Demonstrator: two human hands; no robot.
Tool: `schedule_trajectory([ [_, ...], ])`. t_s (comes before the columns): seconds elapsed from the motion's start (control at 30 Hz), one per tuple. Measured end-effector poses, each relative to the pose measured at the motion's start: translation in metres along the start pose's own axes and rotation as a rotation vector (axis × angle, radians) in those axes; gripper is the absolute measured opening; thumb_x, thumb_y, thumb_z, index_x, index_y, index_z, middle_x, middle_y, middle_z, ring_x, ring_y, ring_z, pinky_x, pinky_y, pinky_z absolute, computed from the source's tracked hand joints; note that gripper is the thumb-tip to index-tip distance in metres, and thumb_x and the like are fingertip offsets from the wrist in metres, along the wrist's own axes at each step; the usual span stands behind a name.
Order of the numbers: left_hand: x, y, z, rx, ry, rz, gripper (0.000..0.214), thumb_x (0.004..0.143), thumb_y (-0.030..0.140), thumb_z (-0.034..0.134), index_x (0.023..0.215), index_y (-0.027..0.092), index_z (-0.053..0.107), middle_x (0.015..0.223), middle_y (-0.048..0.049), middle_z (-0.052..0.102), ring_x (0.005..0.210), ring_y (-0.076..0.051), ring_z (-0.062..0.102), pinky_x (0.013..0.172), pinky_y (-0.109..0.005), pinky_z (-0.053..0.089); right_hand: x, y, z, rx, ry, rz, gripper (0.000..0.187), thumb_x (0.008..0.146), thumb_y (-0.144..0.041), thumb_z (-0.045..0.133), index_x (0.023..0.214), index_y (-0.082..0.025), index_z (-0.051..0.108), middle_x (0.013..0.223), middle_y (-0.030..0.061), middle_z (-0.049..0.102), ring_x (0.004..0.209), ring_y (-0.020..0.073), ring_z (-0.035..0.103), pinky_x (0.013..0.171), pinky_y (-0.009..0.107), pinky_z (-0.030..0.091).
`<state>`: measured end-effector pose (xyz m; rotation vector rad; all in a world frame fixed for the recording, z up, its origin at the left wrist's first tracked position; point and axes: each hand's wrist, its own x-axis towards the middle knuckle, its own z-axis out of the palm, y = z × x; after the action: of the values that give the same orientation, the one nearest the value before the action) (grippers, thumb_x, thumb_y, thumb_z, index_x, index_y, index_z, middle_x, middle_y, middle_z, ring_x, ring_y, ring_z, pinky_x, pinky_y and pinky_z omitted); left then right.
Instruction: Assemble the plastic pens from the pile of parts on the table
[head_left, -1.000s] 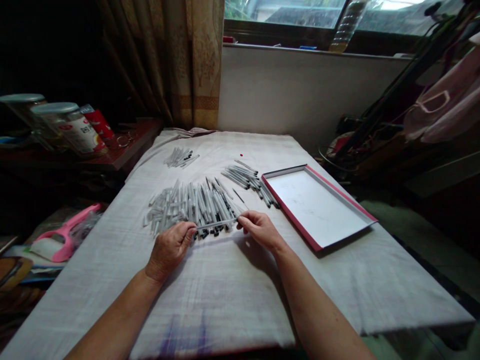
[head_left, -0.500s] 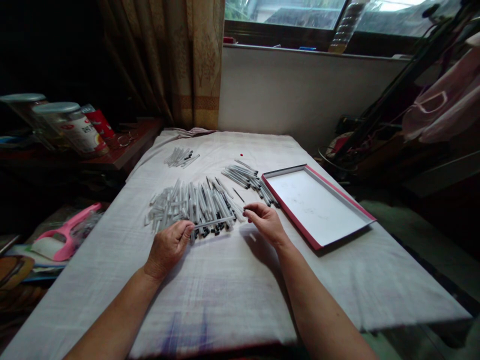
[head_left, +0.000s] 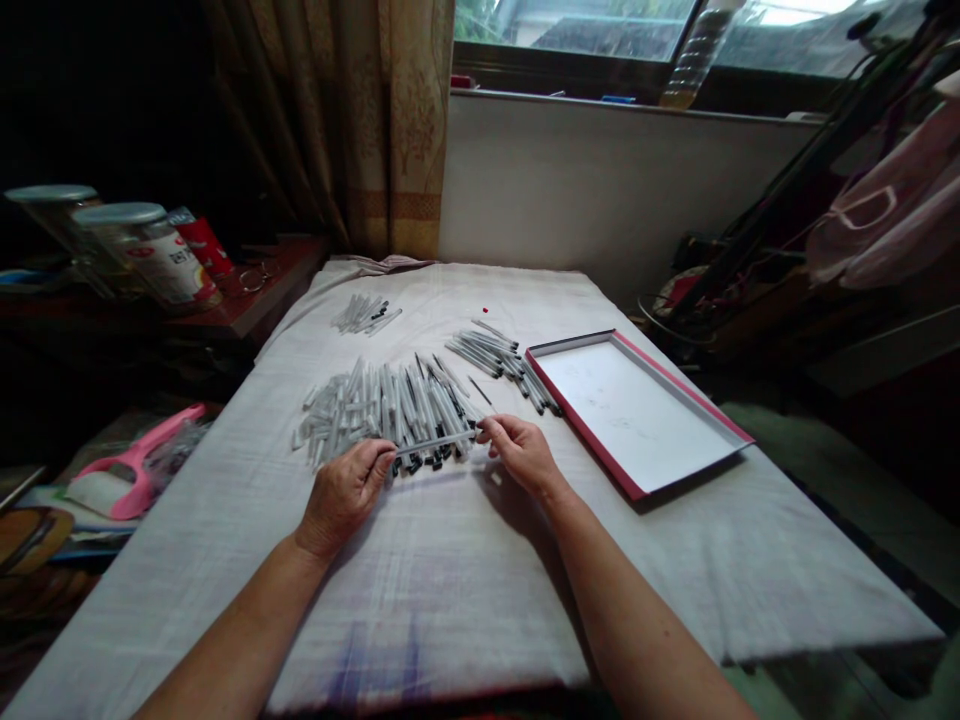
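One tube, left hand gripping, right hand pinching dark tip

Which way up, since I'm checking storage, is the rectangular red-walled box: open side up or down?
Open side up: the rectangular red-walled box shows its white floor inside raised walls.
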<state>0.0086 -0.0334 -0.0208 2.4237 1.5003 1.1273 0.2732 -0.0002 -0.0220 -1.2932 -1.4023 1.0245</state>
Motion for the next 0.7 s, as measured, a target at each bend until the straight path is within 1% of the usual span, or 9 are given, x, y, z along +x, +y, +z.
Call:
schedule_trajectory([
  [0.07,-0.001,0.0,0.0,0.002,-0.008,0.015,0.038,0.1,0.046,0.04,0.096,0.02,0.067,0.086,-0.0043,0.074,0.075,-0.017,0.071,0.068,-0.026,0.052,-0.002,-0.006,0.002,0.079,-0.066,0.061,0.035,0.077,-0.051,0.065,0.074,-0.018,0.073,0.065,0.0034,0.072,0.048,0.0118,0.056,0.049,0.025,0.047],
  [0.17,-0.001,-0.001,0.0,0.005,-0.007,0.017,0.038,0.1,0.045,0.039,0.097,0.02,0.067,0.087,-0.0043,0.074,0.076,-0.017,0.07,0.069,-0.026,0.053,-0.005,-0.014,0.005,0.162,-0.13,0.103,0.035,0.072,-0.053,0.071,0.069,-0.017,0.07,0.063,0.0025,0.071,0.047,0.0101,0.055,0.049,0.024,0.045],
  [0.3,-0.001,-0.002,0.0,0.003,-0.005,0.022,0.037,0.1,0.045,0.04,0.1,0.02,0.067,0.089,-0.0049,0.073,0.079,-0.017,0.07,0.071,-0.027,0.053,-0.007,-0.02,0.009,0.263,-0.181,0.157,0.034,0.069,-0.051,0.075,0.072,-0.018,0.069,0.062,0.0011,0.071,0.045,0.0085,0.052,0.047,0.023,0.043],
  [0.4,0.0,-0.001,-0.001,-0.017,-0.036,0.048,0.036,0.1,0.044,0.041,0.105,0.02,0.067,0.091,-0.0049,0.073,0.082,-0.017,0.07,0.072,-0.027,0.054,-0.008,-0.022,0.009,0.312,-0.167,0.19,0.029,0.064,-0.044,0.08,0.069,-0.018,0.069,0.059,-0.0004,0.07,0.043,0.0075,0.051,0.045,0.021,0.04],
  [0.47,0.001,-0.001,-0.002,-0.025,-0.062,0.063,0.035,0.101,0.043,0.041,0.106,0.02,0.068,0.09,-0.0044,0.073,0.081,-0.017,0.07,0.072,-0.026,0.053,-0.008,-0.024,0.008,0.35,-0.141,0.21,0.028,0.062,-0.043,0.081,0.068,-0.017,0.07,0.06,0.0003,0.071,0.044,0.0074,0.052,0.044,0.02,0.037],
  [0.6,0.001,0.0,-0.002,-0.027,-0.076,0.045,0.035,0.101,0.042,0.041,0.105,0.02,0.068,0.089,-0.0044,0.072,0.081,-0.017,0.07,0.072,-0.027,0.053,-0.008,-0.026,0.007,0.438,-0.138,0.267,0.035,0.062,-0.048,0.08,0.078,-0.018,0.074,0.069,0.0041,0.075,0.047,0.0084,0.057,0.039,0.017,0.027],
  [0.7,0.0,0.001,-0.002,-0.032,-0.074,0.042,0.034,0.1,0.042,0.042,0.106,0.02,0.068,0.089,-0.0045,0.072,0.081,-0.017,0.069,0.072,-0.027,0.053,-0.009,-0.026,0.011,0.482,-0.109,0.278,0.041,0.06,-0.053,0.08,0.078,-0.017,0.074,0.067,0.005,0.075,0.044,0.0085,0.055,0.037,0.017,0.024],
])
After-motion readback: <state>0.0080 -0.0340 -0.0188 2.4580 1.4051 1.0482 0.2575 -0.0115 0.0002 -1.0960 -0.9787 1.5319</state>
